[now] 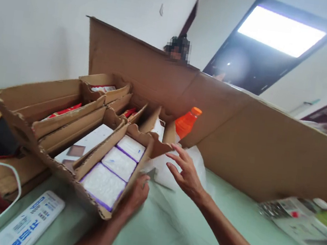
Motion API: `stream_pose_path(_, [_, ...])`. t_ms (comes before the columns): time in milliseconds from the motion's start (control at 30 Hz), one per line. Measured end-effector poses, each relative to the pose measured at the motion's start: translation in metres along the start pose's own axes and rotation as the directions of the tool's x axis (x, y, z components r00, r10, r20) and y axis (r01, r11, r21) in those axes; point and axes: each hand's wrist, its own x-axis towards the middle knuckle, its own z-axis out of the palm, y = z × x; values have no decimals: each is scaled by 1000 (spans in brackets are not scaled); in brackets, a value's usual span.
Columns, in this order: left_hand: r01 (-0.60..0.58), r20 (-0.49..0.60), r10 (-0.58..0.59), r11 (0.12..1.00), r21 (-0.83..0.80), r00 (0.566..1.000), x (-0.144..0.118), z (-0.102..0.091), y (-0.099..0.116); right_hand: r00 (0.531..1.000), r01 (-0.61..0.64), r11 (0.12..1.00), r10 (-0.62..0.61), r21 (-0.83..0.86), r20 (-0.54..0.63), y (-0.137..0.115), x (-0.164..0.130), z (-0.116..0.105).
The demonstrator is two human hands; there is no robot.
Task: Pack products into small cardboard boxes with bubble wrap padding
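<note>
A torn cardboard box (33, 101) with several divided compartments stands on a pale green table (173, 228). Its near compartment holds three white packets with purple edges (118, 163). My left hand (137, 193) rests against the box's near right wall, fingers curled on the cardboard. My right hand (185, 171) hovers open just right of the box, fingers spread, above a white plastic bag (166, 171). An orange bottle (186, 123) stands behind the bag, next to the box's far corner.
A tall cardboard sheet (240, 136) walls off the table's far side; a person's head shows above it. A white power strip (28, 221) and cable lie at the near left. Printed packets and small bottles (301, 217) lie at the right.
</note>
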Motion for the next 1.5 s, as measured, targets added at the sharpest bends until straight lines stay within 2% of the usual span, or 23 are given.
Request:
stream_pose_path(100, [-41,25,40,998,52,999,0,-8,-3,991,-5,1000,3,-16,-137,2,-33,-1])
stream_pose_path(167, [-58,24,57,996,68,998,0,-12,-2,992,25,1000,-24,4,-126,0,-34,0])
stream_pose_path(267, [-72,8,72,995,63,997,-1,-14,1,998,11,1000,-11,0,59,4,-30,11])
stream_pose_path(333, [-76,-21,77,995,59,997,-2,-14,1,974,-42,997,54,-58,222,13,-31,24])
stream_pose_path(400, [-77,-67,81,995,62,995,-1,-13,1,936,-90,990,122,-111,330,25,-37,38])
stream_pose_path(467, [-76,-110,84,995,68,990,-1,-11,-1,915,-132,984,168,-119,368,36,-43,48])
stream_pose_path(533, [-74,-137,83,995,73,987,0,-10,-4,919,-171,979,198,-109,340,43,-45,52])
stream_pose_path(667, [-65,-160,75,995,69,984,0,-8,-5,933,-252,963,267,-92,240,43,-23,58])
stream_pose_path(833, [-78,-146,87,995,66,986,0,-9,1,923,-281,959,282,-42,261,31,33,91])
stream_pose_path(933, [-79,-148,89,994,74,985,1,-10,2,924,-274,961,275,-40,267,23,45,100])
stream_pose_path(1033, [-79,-141,88,994,73,986,1,-10,3,926,-241,969,246,-53,286,22,26,88])
stream_pose_path(1167, [-80,-122,86,996,51,989,1,-12,2,927,-112,984,153,-136,343,34,-24,65])
stream_pose_path(1267, [-80,-112,84,996,37,990,0,-14,1,930,-100,972,168,-214,326,48,-52,53])
stream_pose_path(1367, [-84,-108,87,996,38,990,-1,-15,1,956,-165,955,216,-247,198,63,-64,32])
stream_pose_path(1500, [-91,-99,97,994,63,990,-2,-16,0,962,-273,923,266,-273,-62,84,-69,-12])
